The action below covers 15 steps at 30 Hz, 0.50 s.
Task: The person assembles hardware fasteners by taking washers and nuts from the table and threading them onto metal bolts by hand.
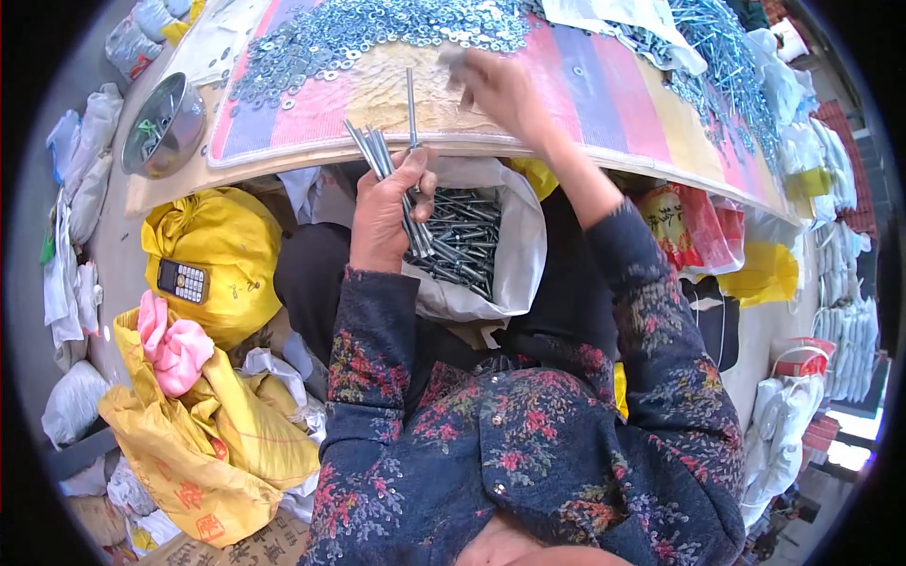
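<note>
My left hand (392, 208) is closed around a bunch of long metal bolts (371, 151). One bolt (411, 108) stands up apart from the others, pinched between thumb and forefinger. Directly beneath that hand, a white sack (521, 250) between my legs holds many more bolts (464, 241). My right hand (500, 90) hovers over the table's near part, its fingers curled and somewhat blurred. Something grey shows at its fingertips; what it is I cannot make out. Loose flat washers (377, 42) lie spread on the table beyond both hands.
A striped cloth covers the table (628, 104). Long thin metal pieces (717, 57) are heaped at its far right. A metal bowl (193, 123) sits at the left. Beside my left leg are a yellow bag (217, 241) bearing a phone (182, 280) and a pink cloth (176, 354).
</note>
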Tool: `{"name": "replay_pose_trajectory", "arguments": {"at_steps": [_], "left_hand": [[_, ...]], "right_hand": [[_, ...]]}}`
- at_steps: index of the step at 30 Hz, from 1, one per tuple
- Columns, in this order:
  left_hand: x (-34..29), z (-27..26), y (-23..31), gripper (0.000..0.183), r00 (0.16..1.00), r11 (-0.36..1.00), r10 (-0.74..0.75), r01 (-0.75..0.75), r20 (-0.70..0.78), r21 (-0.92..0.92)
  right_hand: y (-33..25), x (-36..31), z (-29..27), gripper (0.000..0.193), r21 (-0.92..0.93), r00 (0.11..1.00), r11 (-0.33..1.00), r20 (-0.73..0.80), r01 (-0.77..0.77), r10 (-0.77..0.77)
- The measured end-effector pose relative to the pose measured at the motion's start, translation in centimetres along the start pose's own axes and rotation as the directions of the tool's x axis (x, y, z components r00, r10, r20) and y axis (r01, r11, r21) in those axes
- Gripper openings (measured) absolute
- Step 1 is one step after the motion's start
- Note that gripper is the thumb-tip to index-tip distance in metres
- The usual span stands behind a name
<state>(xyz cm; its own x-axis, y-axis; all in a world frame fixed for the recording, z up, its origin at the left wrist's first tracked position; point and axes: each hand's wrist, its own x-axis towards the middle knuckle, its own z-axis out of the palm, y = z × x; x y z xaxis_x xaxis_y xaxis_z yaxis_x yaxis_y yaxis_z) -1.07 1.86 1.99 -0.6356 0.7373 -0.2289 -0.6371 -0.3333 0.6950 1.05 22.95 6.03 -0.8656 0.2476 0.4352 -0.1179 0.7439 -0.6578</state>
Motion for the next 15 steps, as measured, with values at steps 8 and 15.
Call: {"name": "replay_pose_trajectory", "arguments": {"at_steps": [8,15], "left_hand": [[-1.5,-2.2,-0.8,0.033,0.992,0.944,0.035,-0.072,0.118,0.323],[-2.2,-0.3,-1.5,0.013,0.977,0.981,0.191,-0.194,0.098,0.029]], "right_hand": [[5.0,4.0,3.8,0.026,-0.533,0.965,0.822,0.035,-0.202,0.26],[12.3,7.7,1.3,0.032,-0.733,0.994,0.676,0.106,0.074,0.007]]}}
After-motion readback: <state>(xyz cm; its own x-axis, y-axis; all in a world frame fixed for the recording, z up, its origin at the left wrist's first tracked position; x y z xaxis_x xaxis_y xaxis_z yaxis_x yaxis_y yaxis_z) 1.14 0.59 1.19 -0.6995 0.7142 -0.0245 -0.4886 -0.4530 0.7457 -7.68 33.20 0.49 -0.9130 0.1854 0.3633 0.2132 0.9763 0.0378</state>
